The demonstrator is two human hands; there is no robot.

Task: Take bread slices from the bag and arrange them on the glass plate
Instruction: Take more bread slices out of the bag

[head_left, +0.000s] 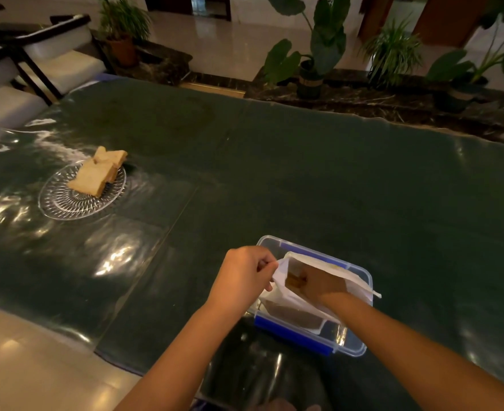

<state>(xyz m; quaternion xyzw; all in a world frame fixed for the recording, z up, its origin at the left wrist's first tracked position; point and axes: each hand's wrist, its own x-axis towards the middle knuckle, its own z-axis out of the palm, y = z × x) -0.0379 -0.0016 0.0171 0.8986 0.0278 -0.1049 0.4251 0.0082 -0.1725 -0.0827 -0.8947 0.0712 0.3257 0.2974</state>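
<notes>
Reaching right hand (319,284) inside bag (283,295)

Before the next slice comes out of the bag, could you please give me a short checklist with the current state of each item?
1. Bag mouth held open: ok. The left hand pinches the edge of the bag.
2. Grip on a slice: cannot tell. The right hand is inside the bag with its fingers at a brown bread slice, but the bag blurs the hold.
3. Bag supported: ok. It sits in the clear blue-trimmed container.
4. Room on the glass plate: ok. The slices on the plate lie toward its far side; the near part is bare.
5. Path to the plate: ok. Nothing stands on the dark table between them.
</notes>
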